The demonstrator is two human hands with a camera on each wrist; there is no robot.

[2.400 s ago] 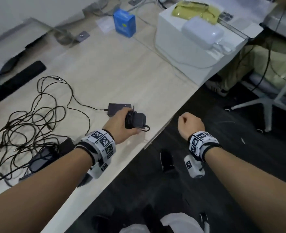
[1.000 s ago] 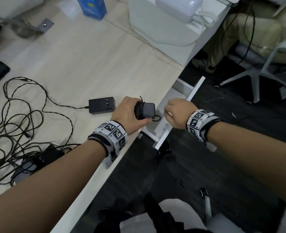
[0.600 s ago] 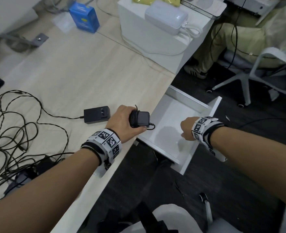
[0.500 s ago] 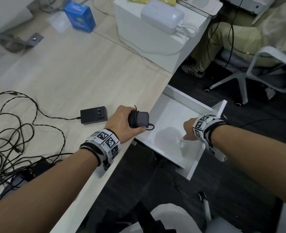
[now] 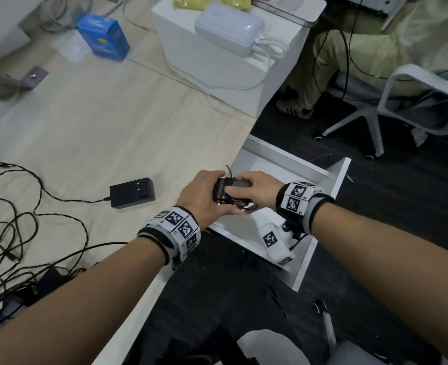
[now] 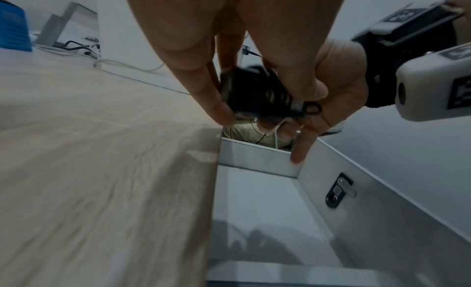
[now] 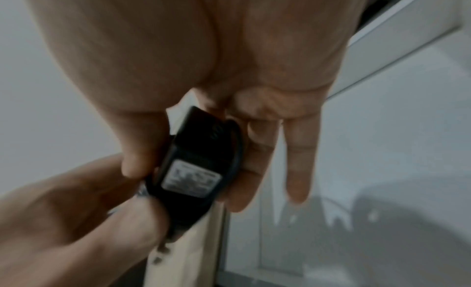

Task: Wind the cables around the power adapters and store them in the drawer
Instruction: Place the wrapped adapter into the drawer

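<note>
Now, step: handing over the wound adapter (image 5: 230,192) at the drawer's (image 5: 335,185) near edge.
Fingers: left hand (image 5: 199,194) and right hand (image 5: 254,189) both clamped on it.
Advice: release left only once right holds firm — then lower inside.

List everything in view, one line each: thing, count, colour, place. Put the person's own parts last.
wound adapter: 1, black, held over the desk edge by both hands
loose adapter: 1, black, flat on the desk
tangled cables: a heap, count unclear, black, desk's left side
drawer: 1, white, pulled open below the desk edge
desk: 1, pale wood
blue box: 1, far desk
white box: 1, far desk
white case: 1, on the white box
office chair: 1, white, on the dark floor
left hand: grip on the wound adapter
right hand: grip on the same adapter
</note>
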